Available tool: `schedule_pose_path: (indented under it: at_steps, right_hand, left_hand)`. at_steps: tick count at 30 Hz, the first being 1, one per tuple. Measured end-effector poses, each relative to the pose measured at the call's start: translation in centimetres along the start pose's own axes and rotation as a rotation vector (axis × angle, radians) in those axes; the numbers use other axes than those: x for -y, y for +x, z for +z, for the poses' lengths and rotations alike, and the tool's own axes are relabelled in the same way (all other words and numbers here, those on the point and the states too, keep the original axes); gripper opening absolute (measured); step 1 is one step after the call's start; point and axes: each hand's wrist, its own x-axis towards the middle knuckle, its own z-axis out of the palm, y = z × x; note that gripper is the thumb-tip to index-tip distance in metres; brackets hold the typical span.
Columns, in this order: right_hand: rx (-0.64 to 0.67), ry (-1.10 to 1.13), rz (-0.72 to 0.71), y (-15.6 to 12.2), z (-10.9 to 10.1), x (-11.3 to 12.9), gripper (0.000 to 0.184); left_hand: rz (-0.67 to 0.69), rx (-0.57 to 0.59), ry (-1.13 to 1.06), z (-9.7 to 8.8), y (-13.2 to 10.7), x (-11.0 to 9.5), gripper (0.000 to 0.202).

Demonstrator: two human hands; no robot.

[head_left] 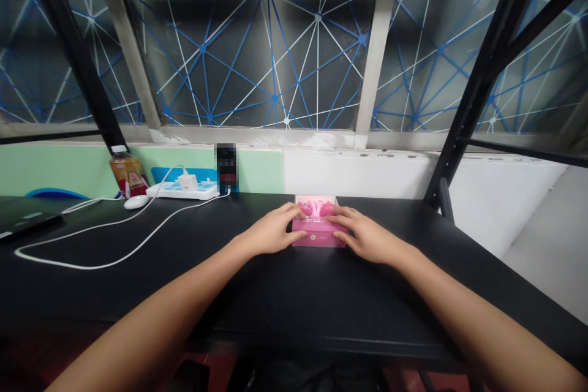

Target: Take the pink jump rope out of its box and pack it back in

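Observation:
A small pink box (318,234) with a glossy, lighter top stands on the black table (294,300), near the far edge. My left hand (273,231) grips its left side, with the fingertips reaching over the top. My right hand (362,237) holds the right side the same way. The fingers hide part of the box's top, and what lies inside cannot be made out.
Left of the box are a white power strip (181,191) with a plugged-in charger, a white mouse (136,201), a white cable, a juice bottle (127,173) and a dark laptop (27,220). A black metal upright (487,67) rises at the right.

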Motion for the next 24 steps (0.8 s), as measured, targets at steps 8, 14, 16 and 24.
schedule_pose_path:
  at_steps: [8,14,16,24]
  right_hand:
    - [0.051,0.090,0.051,-0.2,-0.6,0.5,0.054]
    - [0.039,0.102,0.043,-0.1,-1.1,0.9,0.047]
    - [0.011,0.079,0.042,0.1,-1.1,1.1,0.037]
    - [0.065,0.054,0.060,-0.3,-1.1,1.3,0.051]
  left_hand:
    - [-0.001,0.022,-0.094,-0.2,-0.1,0.1,0.037]
    - [0.020,0.091,-0.113,-0.7,-0.2,0.1,0.043]
    - [0.037,0.100,-0.123,-1.0,-0.2,0.0,0.042]
    - [0.042,0.058,-0.118,-1.0,0.3,-0.1,0.022]
